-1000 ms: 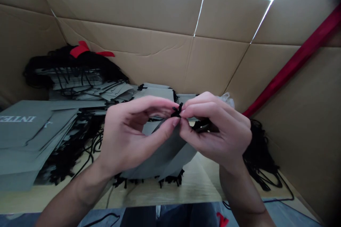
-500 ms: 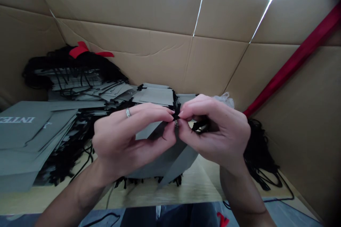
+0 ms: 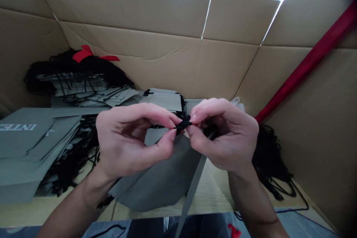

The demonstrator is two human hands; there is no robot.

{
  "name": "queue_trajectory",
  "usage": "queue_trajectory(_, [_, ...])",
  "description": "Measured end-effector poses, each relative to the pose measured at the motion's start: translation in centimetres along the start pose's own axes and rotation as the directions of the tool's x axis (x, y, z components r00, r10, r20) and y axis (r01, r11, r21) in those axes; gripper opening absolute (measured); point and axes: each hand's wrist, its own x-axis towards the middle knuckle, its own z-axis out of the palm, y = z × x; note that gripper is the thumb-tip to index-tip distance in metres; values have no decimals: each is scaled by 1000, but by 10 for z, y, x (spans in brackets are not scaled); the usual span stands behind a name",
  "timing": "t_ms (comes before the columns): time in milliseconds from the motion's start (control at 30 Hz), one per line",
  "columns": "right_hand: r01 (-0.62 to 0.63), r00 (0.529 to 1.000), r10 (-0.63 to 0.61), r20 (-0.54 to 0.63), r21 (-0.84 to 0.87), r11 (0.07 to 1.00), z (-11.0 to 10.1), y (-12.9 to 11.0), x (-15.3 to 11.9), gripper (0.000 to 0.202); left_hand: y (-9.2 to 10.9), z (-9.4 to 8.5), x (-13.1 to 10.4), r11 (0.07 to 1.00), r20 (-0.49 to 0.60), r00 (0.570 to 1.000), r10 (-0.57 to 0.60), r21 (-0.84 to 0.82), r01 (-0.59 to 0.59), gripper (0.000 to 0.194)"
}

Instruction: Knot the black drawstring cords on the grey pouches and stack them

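Note:
Between my two hands a black cord (image 3: 183, 124) with a knot is pinched at both sides. My left hand (image 3: 131, 139) holds its left end between thumb and forefinger. My right hand (image 3: 225, 134) grips the right side the same way, with more black cord partly hidden in the curled fingers. Just below the knot hangs a grey paper bag (image 3: 164, 176), its top corner close to the fingertips and its narrow edge turned toward me. Whether the cord passes through the bag's hole is hidden by the fingers.
Printed grey bags (image 3: 25, 148) with black cord ends lie stacked at left. Behind them is a pile of bags with black cords and a red ribbon (image 3: 82, 55). Another stack (image 3: 163, 98) stands at the back. Loose black cords (image 3: 269, 160) lie right. Cardboard walls (image 3: 156, 41) enclose the table.
My left fingers have moved slightly left and down, and the knot shows more between the hands. The grey bag has swung lower and turned, with its edge hanging past the table front.

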Motion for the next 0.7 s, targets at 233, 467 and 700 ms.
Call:
queue_trajectory(233, [131, 991, -129, 27, -111, 985, -5, -1, 2, 28, -5, 5, -2, 944, 39, 967, -252, -210, 254, 42])
queue_trajectory(467, [-154, 983, 159, 87, -59, 986, -14, -13, 6, 12, -2, 4, -4, 962, 52, 975, -216, -161, 221, 41])
queue_trajectory(700, [-204, 966, 210, 147, -57, 977, -14, -14, 7, 14, -5, 5, -4, 972, 95, 978, -184, -128, 195, 36])
